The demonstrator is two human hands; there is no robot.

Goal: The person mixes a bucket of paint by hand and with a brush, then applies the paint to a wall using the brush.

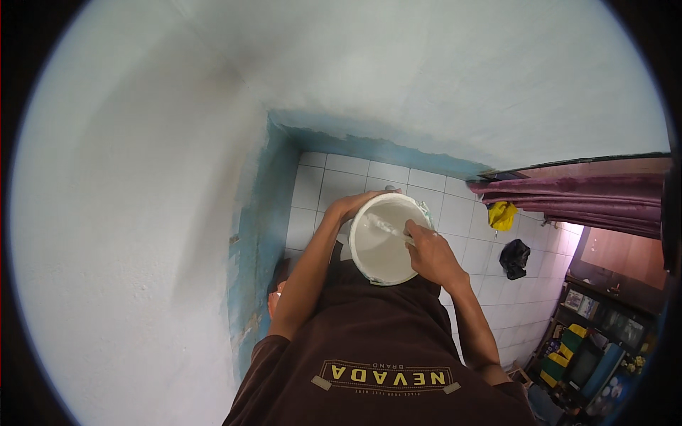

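Observation:
In front of my body is a white bucket (360,266) with whitish paint (380,252) inside and dried smears along its rim. My left hand (352,206) wraps round the bucket's far left side, its fingers partly hidden behind the rim. Over the bucket's right edge, my right hand (431,254) is closed round a slim stick (387,227) thickly coated in white. The coated end slants down to the left into the bucket. The grip hides the stick's other end, so I cannot tell whether it is a brush.
White walls (142,177) meet in a corner, with a blue band (249,270) along their lower part. On the white tiled floor (341,188) lie a black plastic bag (514,258) and a yellow item (501,215). A purple curtain (568,192) and a cluttered cabinet (604,298) are at right.

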